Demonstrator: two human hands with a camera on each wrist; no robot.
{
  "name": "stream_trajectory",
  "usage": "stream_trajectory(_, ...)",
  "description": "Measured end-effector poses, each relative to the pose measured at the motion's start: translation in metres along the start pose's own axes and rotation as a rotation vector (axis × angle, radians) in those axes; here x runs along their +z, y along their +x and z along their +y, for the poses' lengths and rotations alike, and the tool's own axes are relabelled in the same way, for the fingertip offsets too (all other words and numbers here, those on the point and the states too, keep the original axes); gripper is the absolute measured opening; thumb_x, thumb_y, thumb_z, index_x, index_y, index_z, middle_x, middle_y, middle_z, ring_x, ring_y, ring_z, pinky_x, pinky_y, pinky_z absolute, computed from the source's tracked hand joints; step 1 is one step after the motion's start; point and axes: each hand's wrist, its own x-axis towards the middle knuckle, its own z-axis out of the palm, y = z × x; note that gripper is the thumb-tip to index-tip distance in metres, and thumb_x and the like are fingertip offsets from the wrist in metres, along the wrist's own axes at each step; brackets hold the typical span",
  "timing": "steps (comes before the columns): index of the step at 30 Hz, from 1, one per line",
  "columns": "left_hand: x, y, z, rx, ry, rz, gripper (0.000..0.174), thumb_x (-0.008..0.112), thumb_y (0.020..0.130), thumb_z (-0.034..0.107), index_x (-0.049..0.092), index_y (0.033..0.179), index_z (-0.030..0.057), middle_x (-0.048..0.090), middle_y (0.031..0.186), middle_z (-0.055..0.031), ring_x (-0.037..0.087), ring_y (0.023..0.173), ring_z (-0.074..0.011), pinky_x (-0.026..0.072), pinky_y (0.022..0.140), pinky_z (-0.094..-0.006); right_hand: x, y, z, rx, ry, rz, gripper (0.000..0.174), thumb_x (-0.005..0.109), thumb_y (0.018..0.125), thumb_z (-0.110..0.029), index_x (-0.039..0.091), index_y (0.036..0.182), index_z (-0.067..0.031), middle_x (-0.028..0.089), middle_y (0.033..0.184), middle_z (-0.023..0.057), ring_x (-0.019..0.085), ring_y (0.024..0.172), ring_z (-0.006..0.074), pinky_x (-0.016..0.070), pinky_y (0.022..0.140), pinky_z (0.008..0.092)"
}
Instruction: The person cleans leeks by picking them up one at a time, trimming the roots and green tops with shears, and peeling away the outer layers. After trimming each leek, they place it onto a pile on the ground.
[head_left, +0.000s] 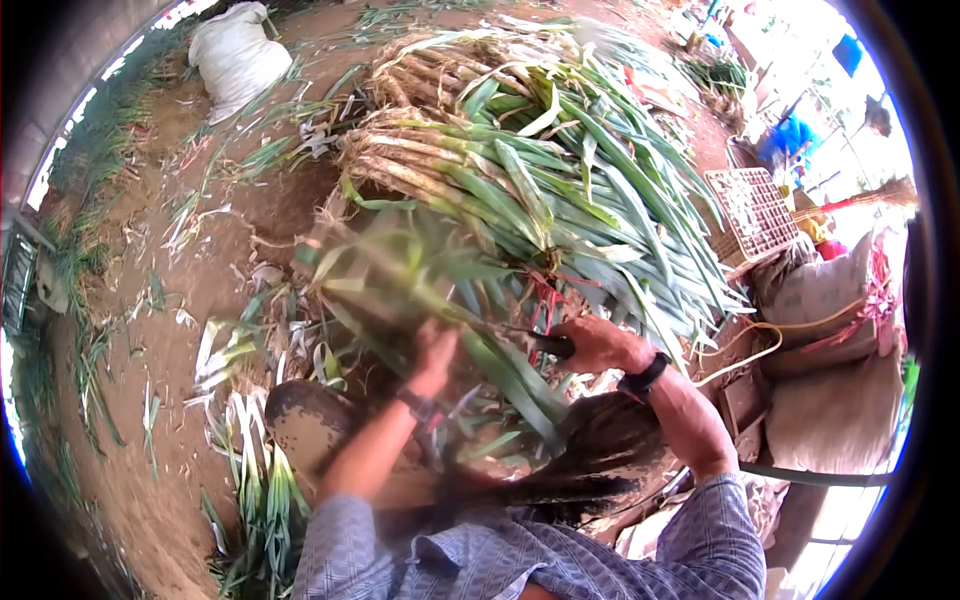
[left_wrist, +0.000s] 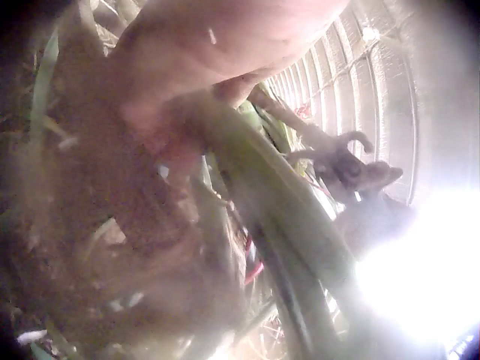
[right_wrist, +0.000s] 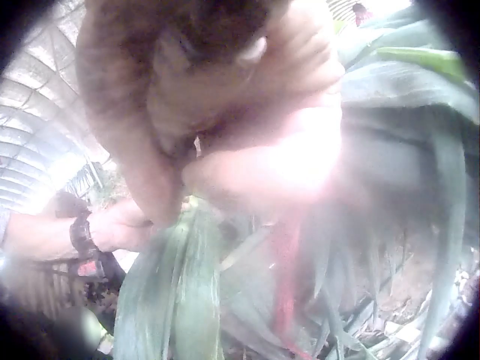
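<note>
My left hand [head_left: 435, 352] grips a leek [head_left: 515, 385], whose green leaves slant down towards my lap. The leek's root end is a blur beyond the hand. In the left wrist view the same leek [left_wrist: 277, 217] runs down from under the fingers. Curled round the black handle of a knife [head_left: 550, 345], my right hand [head_left: 600, 345] sits just right of the leek, with the thin blade pointing left across it. In the right wrist view the right hand [right_wrist: 225, 112] hides most of the knife, and broad leaves [right_wrist: 172, 292] hang below.
A big pile of leeks [head_left: 560, 180] lies ahead, roots to the left. Trimmed leeks [head_left: 265, 500] rest on the soil at lower left. A white sack [head_left: 238, 60] stands at far left; a plastic crate [head_left: 755, 215] and stuffed sacks [head_left: 830, 390] are on the right.
</note>
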Motion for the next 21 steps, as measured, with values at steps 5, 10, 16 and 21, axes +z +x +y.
stream_trajectory(5, -0.001, -0.001, 0.041, 0.084, 0.063, 0.104, 0.028, 0.073, 0.087, 0.01, 0.062, 0.112, 0.0037, 0.066, 0.101, -0.0043, 0.061, 0.09, -0.0126, 0.0501, 0.083, -0.0285, -0.002, -0.003, 0.001, 0.045, -0.019, 0.029, 0.027, 0.071, 0.079, -0.026, 0.074, 0.104, -0.017, 0.071, 0.088, 0.0136, 0.068, 0.084, 0.0308, 0.0525, 0.078, 0.043)
stream_trajectory(10, 0.011, -0.009, 0.036, 0.178, 0.162, 0.084, 0.031, 0.073, 0.086, 0.007, 0.059, 0.113, 0.0032, 0.066, 0.101, -0.0048, 0.061, 0.09, -0.0138, 0.0508, 0.083, -0.0304, 0.002, 0.007, -0.002, 0.092, 0.001, 0.026, 0.039, 0.073, 0.075, -0.027, 0.069, 0.109, -0.0073, 0.07, 0.086, 0.0182, 0.068, 0.085, 0.0378, 0.0533, 0.076, 0.0475)
stream_trajectory(16, 0.015, -0.007, -0.005, 0.204, 0.113, -0.094, 0.029, 0.074, 0.084, 0.007, 0.061, 0.109, 0.002, 0.067, 0.095, -0.0059, 0.063, 0.082, -0.013, 0.0537, 0.072, -0.028, 0.012, 0.019, 0.008, 0.012, -0.093, 0.153, 0.037, 0.071, 0.079, -0.03, 0.068, 0.114, -0.0174, 0.07, 0.096, 0.0158, 0.067, 0.094, 0.0357, 0.0526, 0.083, 0.0474)
stream_trajectory(21, 0.015, -0.014, 0.009, 0.088, 0.186, -0.157, 0.024, 0.071, 0.088, 0.01, 0.062, 0.108, 0.0007, 0.069, 0.096, -0.0075, 0.066, 0.075, -0.0114, 0.0533, 0.05, -0.0244, 0.025, 0.032, 0.009, 0.099, -0.223, 0.143, 0.04, 0.071, 0.076, -0.03, 0.069, 0.114, -0.0178, 0.069, 0.095, 0.0149, 0.066, 0.096, 0.0351, 0.0521, 0.084, 0.0475)
